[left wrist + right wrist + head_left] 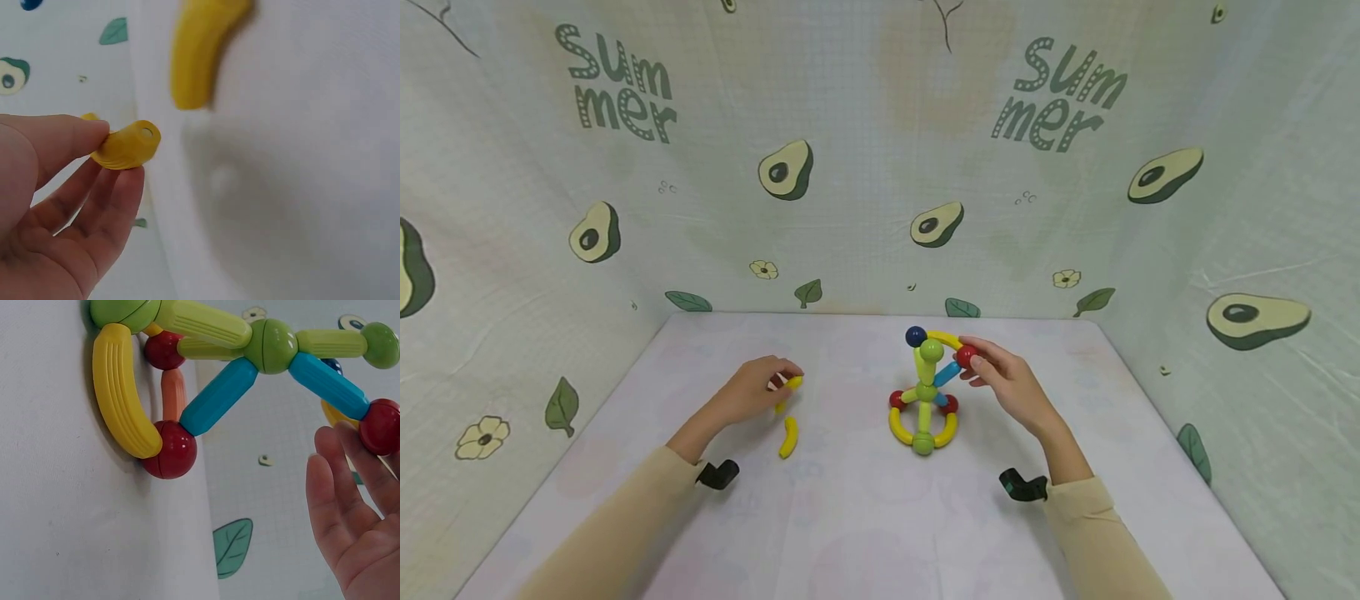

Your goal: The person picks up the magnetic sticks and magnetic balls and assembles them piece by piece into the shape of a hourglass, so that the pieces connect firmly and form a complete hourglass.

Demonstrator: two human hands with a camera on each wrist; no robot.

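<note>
My left hand [751, 392] pinches a yellow curved magnetic stick [130, 149] between thumb and fingers, above the table. A second yellow curved stick [788, 438] lies close by it. Right of these stands a ball-and-stick structure, built around a green ball [926, 391] with light green and blue sticks. My right hand [1013, 390] holds the red ball [967, 357] at its upper right between thumb and fingers. From that ball a yellow curved stick [944, 338] runs toward a dark blue ball [915, 336]. Below, a ring of curved sticks includes a pink one [174, 392].
The white table [850, 517] meets a cloth backdrop [857, 100] printed with avocados and leaves at its back and sides. A black wrist camera [718, 474] sits at the left cuff, another black camera [1022, 485] at the right.
</note>
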